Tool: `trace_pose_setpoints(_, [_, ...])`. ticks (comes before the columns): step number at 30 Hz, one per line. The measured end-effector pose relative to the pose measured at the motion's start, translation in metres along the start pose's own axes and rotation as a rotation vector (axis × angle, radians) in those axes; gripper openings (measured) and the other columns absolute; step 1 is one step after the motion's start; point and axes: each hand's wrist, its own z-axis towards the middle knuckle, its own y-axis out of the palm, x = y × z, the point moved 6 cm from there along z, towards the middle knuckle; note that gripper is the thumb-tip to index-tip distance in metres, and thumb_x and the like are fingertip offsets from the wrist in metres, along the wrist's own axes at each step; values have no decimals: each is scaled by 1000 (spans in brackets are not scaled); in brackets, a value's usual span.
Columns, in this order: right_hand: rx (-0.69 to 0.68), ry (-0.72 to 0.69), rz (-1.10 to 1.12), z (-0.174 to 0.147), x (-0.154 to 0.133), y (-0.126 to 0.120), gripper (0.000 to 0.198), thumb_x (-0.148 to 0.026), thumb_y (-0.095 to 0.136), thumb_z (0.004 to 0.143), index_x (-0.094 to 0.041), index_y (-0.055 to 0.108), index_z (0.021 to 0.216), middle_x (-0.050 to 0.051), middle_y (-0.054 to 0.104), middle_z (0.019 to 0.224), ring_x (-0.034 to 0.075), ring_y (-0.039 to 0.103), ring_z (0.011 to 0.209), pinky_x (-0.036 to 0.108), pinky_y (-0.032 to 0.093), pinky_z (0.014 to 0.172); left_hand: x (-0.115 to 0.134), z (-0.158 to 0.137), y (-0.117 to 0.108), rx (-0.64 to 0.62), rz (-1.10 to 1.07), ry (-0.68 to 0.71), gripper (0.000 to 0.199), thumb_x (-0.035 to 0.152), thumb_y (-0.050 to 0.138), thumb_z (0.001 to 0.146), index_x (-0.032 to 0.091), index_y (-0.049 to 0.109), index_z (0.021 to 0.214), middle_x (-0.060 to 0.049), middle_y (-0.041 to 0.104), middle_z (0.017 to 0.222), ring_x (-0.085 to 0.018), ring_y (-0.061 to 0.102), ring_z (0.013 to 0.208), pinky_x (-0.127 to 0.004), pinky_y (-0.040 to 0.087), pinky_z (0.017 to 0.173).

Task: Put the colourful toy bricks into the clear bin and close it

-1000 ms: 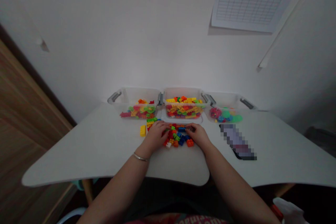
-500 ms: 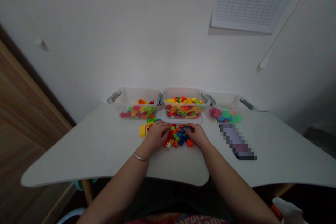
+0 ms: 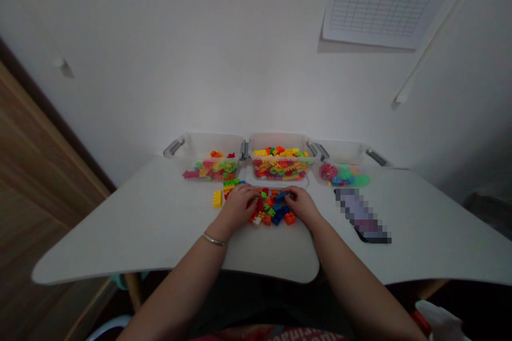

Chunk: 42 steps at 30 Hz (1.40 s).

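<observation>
A person works with two bare hands at a white table (image 3: 132, 224), over a small pile of loose toy bricks (image 3: 269, 212). The bricks lie on the table near its front edge, between the two hands and in front of the boxes; they are red, green, orange, blue and white.

The left hand (image 3: 239, 206) rests at the left side of the pile, palm turned down, with its fingers curved over some bricks. Because the hand covers them, one cannot tell if its fingers are closed on something. A metal bracelet (image 3: 215, 239) is around the left wrist.

The right hand (image 3: 302, 204) is at the other side of the pile. Its thumb and fingers point inward, to a blue brick (image 3: 280, 198) that lies at their tips — whether they are clamped on it or only touch it, the view does not show. Just below this hand is an orange brick (image 3: 290, 218).

To the left of the left hand stands a yellow brick (image 3: 217, 199), apart from the pile. Behind are three clear boxes in a row: the left box (image 3: 212, 143) and the middle box (image 3: 280, 141) hold colourful pieces, and the right box (image 3: 342, 148) holds red, blue and green ones. A phone-like object (image 3: 360, 216), blurred, lies on the right.
</observation>
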Motion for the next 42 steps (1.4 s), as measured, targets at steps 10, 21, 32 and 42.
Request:
trace_pose_setpoints(10, [151,-105,112,-8,-33,-11,26,-21,57,74,-22,75,93,5,72,84,22,63,82,36,52,79,7,1,-10,35,23,-39,34,18,66,85,19,65,120,-8,70,111,-25,61,107,-43,48,97])
trace_pose_setpoints(21, [115,-161,117,-11,-45,-7,24,-17,60,75,-23,75,92,5,69,83,22,62,82,36,54,72,16,2,-4,-31,-5,107,24,21,73,82,23,70,106,-5,75,105,-25,63,107,-44,45,97])
trace_pose_setpoints(32, [241,-82,253,-12,-40,-19,16,-30,57,74,-21,67,83,4,66,79,19,61,73,34,52,70,6,0,-12,38,104,-45,21,29,70,83,22,72,103,-7,73,104,-26,63,107,-54,33,111])
trace_pose_setpoints(42, [696,-61,4,27,-64,-88,14,-30,51,76,-21,58,84,4,62,78,23,55,81,41,44,83,-1,-1,-13,40,138,-164,23,31,66,84,25,71,106,-6,74,105,-28,60,114,-60,23,116])
